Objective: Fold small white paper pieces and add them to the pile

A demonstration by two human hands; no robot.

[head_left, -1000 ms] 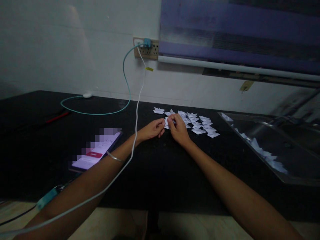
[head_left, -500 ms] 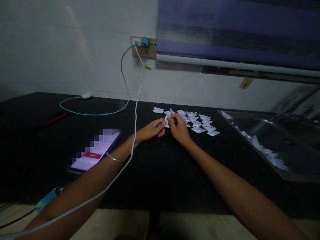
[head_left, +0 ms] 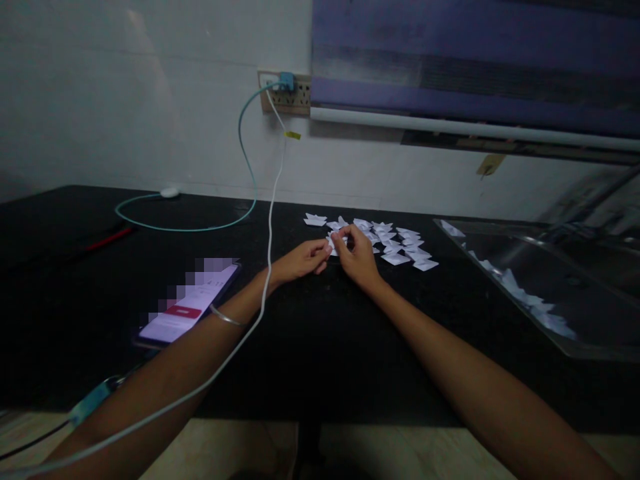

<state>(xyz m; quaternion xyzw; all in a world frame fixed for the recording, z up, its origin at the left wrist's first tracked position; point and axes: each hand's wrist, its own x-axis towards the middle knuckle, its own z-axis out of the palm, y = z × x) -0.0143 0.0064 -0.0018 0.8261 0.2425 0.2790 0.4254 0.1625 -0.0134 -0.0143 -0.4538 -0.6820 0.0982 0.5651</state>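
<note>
Between my two hands is a small white folded paper boat [head_left: 331,248], partly covered by my fingers. My left hand [head_left: 303,260] pinches its left side, the other fingers curled under. From the right, my right hand [head_left: 359,259] grips the same boat between thumb and forefinger. Just behind and to the right, several white paper boats [head_left: 396,258] stand close together on the black countertop [head_left: 320,347]. One more boat [head_left: 315,220] sits at the far left of that group. My right hand hides part of the group.
A lit phone [head_left: 187,307] lies beside my left forearm. A white cable [head_left: 271,240] crosses over that arm. Further back, a teal cable [head_left: 200,230] loops from the wall socket [head_left: 300,97]. On the right is a metal sink [head_left: 575,280] with white folded papers [head_left: 530,300] along its near-left edge.
The view has shifted slightly. Both hands stay on the paper boat, with the left hand's lower fingers drawn in a little more.
</note>
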